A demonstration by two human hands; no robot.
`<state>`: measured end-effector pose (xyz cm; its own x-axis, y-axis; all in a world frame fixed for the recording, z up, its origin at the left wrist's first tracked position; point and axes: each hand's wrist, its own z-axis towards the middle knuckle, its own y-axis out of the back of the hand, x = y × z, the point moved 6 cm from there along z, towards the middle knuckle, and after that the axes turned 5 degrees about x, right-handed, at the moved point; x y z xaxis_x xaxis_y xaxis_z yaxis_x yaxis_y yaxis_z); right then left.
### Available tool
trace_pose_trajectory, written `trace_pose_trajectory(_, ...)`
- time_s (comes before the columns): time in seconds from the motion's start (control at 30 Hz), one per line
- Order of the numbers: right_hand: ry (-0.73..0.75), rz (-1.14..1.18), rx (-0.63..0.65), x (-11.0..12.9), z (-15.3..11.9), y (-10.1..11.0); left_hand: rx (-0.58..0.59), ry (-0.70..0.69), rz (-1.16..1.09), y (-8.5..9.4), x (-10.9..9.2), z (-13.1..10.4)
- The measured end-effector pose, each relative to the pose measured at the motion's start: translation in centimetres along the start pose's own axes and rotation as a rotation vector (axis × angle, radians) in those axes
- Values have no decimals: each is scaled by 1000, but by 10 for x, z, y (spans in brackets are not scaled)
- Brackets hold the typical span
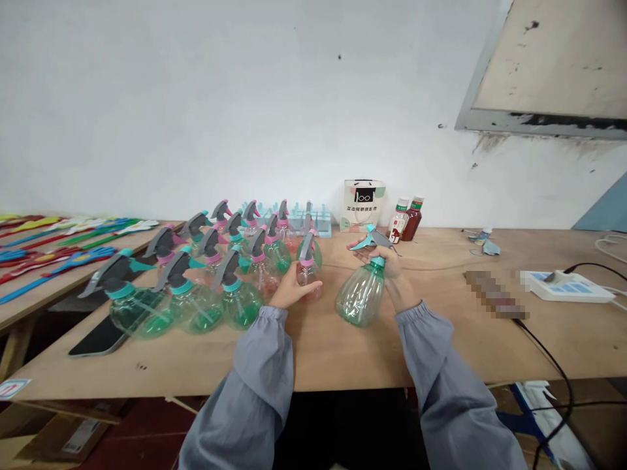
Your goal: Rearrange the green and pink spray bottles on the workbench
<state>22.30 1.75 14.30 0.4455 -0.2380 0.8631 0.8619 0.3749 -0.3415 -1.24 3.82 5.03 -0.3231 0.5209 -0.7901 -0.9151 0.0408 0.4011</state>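
My right hand (394,271) is closed round the neck of a green spray bottle (361,297), which is tilted and has a grey and turquoise trigger head (375,241). My left hand (290,287) grips a pink spray bottle (309,273) at the right end of the group, its thumb across the front; its other fingers are partly hidden. Several more spray bottles stand in rows to the left, among them a green bottle (196,310) in front and a pink bottle (263,279) behind it.
A phone (98,338) lies partly under the front-left bottle. Along the wall stand a light blue rack (323,222), a paper bag (363,209) and two sauce bottles (413,220). A power strip (568,287) with cables lies right. Colourful plastic hands (88,258) cover the left table.
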Motion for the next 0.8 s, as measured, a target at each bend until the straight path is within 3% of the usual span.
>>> trace_pose_trajectory(0.23, -72, -50, -9, -5, -2, -5, 9, -8, -32, -1, 3, 0)
trace_pose_trajectory(0.33, -30, -50, -8, -1, -2, -8, 5, -7, -11, 0, 2, 0)
trace_pose_trajectory(0.53, 76, -194, -252, -5, -4, 8, -13, 21, 9, -1, 2, -2)
trace_pose_trajectory(0.7, 84, -237, -161, -7, -3, 6, -10, 36, -5, -2, 3, -2)
trace_pose_trajectory(0.8, 109, -225, -218, -5, -4, 10, -10, 21, -15, -2, 0, -2)
